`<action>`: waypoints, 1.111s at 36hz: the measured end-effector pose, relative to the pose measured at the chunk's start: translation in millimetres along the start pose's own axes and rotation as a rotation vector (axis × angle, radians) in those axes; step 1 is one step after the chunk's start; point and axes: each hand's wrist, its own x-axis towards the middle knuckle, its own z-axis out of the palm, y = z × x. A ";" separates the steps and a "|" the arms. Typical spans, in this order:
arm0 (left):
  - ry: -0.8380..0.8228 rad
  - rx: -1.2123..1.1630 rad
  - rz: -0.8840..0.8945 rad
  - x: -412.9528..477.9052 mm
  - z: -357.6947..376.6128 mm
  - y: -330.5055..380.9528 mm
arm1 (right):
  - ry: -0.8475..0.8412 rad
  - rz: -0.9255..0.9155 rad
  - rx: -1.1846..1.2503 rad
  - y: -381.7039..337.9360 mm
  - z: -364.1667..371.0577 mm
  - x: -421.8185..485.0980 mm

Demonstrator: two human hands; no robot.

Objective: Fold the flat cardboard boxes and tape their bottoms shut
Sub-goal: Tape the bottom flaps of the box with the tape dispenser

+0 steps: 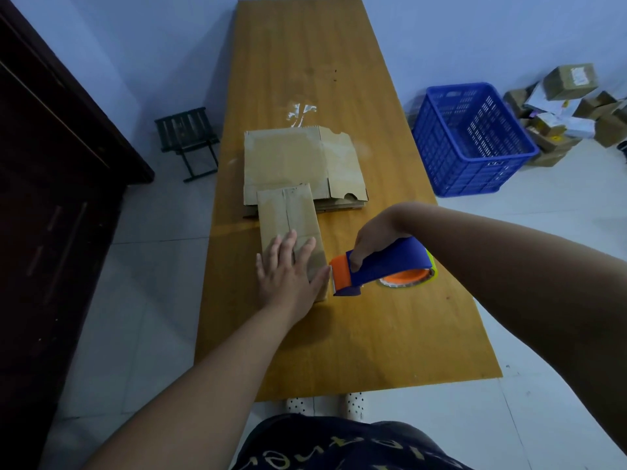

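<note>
A folded cardboard box (286, 217) stands on the wooden table (339, 327), its closed flaps facing up with a seam down the middle. My left hand (288, 273) lies flat on the box's near end, fingers spread. My right hand (369, 244) grips a blue and orange tape dispenser (383, 266), whose orange front end touches the box's near right edge. Behind the box lies a stack of flat cardboard boxes (298, 161).
A blue plastic crate (471, 137) stands on the floor right of the table, with a pile of small cartons (570, 106) behind it. A dark folding stool (188, 140) is left of the table. A dark wooden cabinet (51, 184) fills the left side.
</note>
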 end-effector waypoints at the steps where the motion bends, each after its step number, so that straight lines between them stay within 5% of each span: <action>1: 0.002 -0.001 0.001 0.0 0.2 -0.1 | 0.012 -0.003 -0.006 0.2 -0.7 -0.3; 40: -0.001 -0.008 -0.021 0.2 -2.3 3.0 | 0.289 -0.021 0.056 -6.1 38.0 -0.9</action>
